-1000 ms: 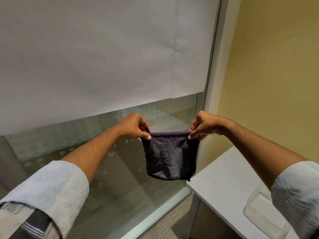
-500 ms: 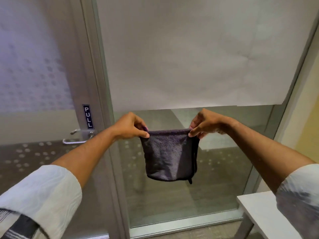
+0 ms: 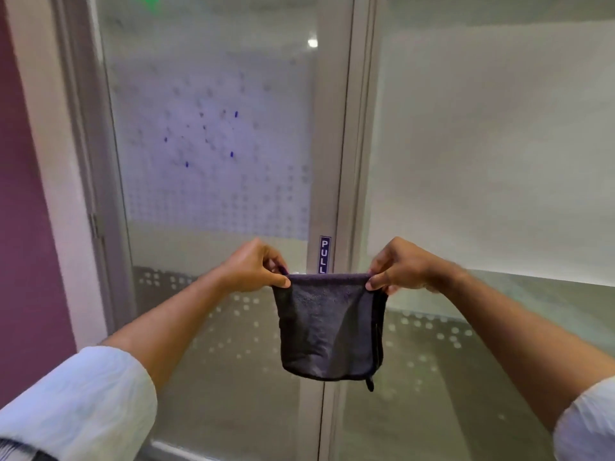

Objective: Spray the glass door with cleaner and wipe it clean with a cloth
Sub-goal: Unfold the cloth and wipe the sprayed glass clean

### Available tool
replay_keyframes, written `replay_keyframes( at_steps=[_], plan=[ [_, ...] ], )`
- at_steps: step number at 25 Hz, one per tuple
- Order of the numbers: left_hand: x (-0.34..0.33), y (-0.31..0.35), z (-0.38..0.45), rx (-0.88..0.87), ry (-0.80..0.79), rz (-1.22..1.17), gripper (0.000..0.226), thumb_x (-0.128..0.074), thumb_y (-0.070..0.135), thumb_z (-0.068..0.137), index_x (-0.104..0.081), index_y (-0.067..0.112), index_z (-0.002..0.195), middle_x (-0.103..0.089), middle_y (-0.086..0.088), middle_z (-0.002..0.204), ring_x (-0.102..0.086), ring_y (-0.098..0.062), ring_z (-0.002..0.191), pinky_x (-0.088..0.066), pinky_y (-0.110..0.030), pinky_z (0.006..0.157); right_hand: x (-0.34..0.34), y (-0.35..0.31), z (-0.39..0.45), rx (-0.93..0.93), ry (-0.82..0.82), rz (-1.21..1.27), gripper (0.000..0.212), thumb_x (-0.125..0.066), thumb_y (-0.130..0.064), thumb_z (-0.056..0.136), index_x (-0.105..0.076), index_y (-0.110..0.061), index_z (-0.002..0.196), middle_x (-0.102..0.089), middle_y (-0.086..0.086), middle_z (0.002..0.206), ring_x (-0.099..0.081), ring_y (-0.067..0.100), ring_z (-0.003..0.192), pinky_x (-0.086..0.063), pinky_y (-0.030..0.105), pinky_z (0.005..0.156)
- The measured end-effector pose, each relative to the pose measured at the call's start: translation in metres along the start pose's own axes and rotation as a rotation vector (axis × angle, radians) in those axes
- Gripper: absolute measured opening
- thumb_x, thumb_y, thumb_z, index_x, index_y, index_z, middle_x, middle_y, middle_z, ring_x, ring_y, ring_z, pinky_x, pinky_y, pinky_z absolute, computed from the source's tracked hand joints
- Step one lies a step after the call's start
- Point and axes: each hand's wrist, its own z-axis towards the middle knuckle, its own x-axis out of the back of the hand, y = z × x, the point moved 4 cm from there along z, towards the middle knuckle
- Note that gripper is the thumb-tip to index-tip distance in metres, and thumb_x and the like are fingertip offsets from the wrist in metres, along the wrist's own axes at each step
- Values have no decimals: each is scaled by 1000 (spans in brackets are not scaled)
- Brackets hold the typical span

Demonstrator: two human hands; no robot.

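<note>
Cloth: dark grey, square, folded terry cloth, hanging flat between both hands, top edge taut, small loop tag dangling at the lower corner nearest the right hand.
Left hand: left hand, thumb and forefinger pinching the top corner of the cloth, other fingers curled.
Right hand: right hand, same pinch on the opposite top corner, level with the left.
Step in hand: likely squaring the cloth into a wiping pad; best done by keeping the top edge tight, folding once more, then pressing flat-palmed.
Door: frosted glass door with dot pattern, beyond and above the left hand; small blue droplets well above the left hand, probably cleaner waiting to be wiped.
Sign: narrow blue "PULL" label, just above the cloth, between the hands.
Side panel: glass panel with white blind, above and beyond the right hand.
</note>
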Motion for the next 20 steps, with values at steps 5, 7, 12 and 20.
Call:
replay_keyframes(
  at_steps=[5,7,12,20],
  plan=[
    [105,-82,-32,3,127,130,11,-83,21,72,-77,17,80,-73,-13,73,-56,-9,55,-44,-19,52,-73,-100,64,87,-36,9,6,-80,-1,74,-76,0,79,-70,8,67,-59,8,50,-51,21,51],
    [142,-111,-38,-1,165,181,13,-84,22,71,-78,15,81,-73,-11,71,-55,-8,53,-43,-17,50,-99,-134,90,112,-50,22,6,-79,1,75,-75,2,80,-69,12,69,-59,11,51,-49,19,47],
    [213,-167,-40,2,251,197,12,-85,23,71,-78,17,79,-72,-12,72,-55,-10,57,-46,-19,52,-136,-197,152,137,-16,58,8,-80,1,73,-73,-2,74,-69,14,72,-61,14,57,-54,22,52],
    [283,-246,-6,12,397,186,15,-85,26,70,-78,18,81,-72,-7,70,-63,-17,60,-56,-33,64,-165,-259,253,192,5,50,15,-81,-1,73,-73,6,83,-70,13,71,-62,16,58,-56,22,56]
  ],
)
